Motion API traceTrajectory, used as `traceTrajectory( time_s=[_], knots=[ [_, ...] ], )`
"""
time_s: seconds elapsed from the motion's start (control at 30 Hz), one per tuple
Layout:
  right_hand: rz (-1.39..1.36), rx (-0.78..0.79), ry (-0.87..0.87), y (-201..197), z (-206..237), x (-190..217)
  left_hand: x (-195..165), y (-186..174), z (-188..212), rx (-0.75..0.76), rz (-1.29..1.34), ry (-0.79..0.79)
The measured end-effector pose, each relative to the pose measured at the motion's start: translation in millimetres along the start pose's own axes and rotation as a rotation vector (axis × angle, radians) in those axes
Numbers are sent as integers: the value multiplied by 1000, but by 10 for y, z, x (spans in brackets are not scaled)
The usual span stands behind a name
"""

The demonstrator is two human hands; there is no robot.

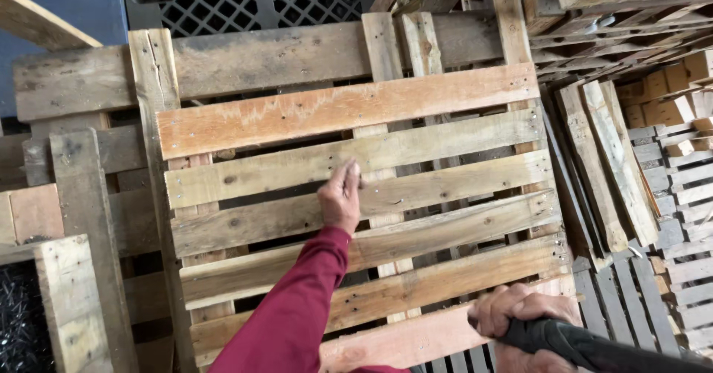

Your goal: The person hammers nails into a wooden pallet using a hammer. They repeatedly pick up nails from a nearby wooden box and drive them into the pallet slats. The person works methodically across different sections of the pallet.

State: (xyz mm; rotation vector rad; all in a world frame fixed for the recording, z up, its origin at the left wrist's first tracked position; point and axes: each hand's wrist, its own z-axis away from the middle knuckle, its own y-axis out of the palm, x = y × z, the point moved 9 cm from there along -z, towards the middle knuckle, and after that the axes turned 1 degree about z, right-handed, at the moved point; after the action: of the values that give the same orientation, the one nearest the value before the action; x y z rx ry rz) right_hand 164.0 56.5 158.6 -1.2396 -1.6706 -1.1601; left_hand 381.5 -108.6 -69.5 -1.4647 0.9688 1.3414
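Wooden pallet [356, 217] leans upright in middle of view, slats running side to side. Left hand [340, 197] at centre, fingers pinched together on slat, maybe holding small nail, too tiny to tell. Right hand [520, 315] at 5 o'clock, clamped round dark tool handle [594, 347]. Best keep pinch steady, fingers away from strike spot. More pallets [668, 217] stacked at 3 o'clock.

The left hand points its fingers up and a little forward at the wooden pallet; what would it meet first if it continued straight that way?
Probably the pallet slat just above the left hand; its fingertips already seem to touch there, though depth is unclear.
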Motion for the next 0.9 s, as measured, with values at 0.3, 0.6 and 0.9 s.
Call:
traceTrajectory(
  time_s=[0.3, 0.6, 0.9],
  knots=[
    [460, -645, 882, -797, 788, -930, -225, -210, -99, -190, -63, 129],
    [602, -355, 738, -138, 473, -935, -120, -202, -79, -141, 19, 73],
    [323, -524, 155, -1438, 112, 518, -98, -145, -69, -108, 12, 77]
  ],
)
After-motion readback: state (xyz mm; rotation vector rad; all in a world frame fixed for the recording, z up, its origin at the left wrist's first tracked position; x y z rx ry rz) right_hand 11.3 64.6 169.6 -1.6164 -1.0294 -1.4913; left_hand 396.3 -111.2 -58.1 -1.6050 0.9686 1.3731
